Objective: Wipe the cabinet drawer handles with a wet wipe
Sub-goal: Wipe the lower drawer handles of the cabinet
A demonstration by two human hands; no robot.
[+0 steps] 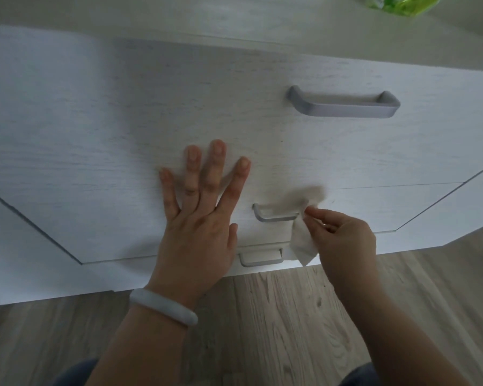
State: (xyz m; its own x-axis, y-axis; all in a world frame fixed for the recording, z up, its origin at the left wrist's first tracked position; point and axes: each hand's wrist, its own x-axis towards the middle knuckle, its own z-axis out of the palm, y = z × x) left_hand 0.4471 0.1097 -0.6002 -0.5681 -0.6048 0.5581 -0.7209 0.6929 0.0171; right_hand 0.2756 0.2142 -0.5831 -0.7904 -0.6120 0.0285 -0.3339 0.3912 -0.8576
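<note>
Right hand [343, 235] pinches wet wipe [303, 246] around middle handle's [273, 215] right end (left hand [198, 218] spread flat).

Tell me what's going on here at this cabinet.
A person is wiping drawer handles. The right hand pinches a white wet wipe wrapped round the right end of the middle handle. The left hand presses flat, fingers spread, on the drawer front. The top handle and bottom handle are untouched right now.
</note>
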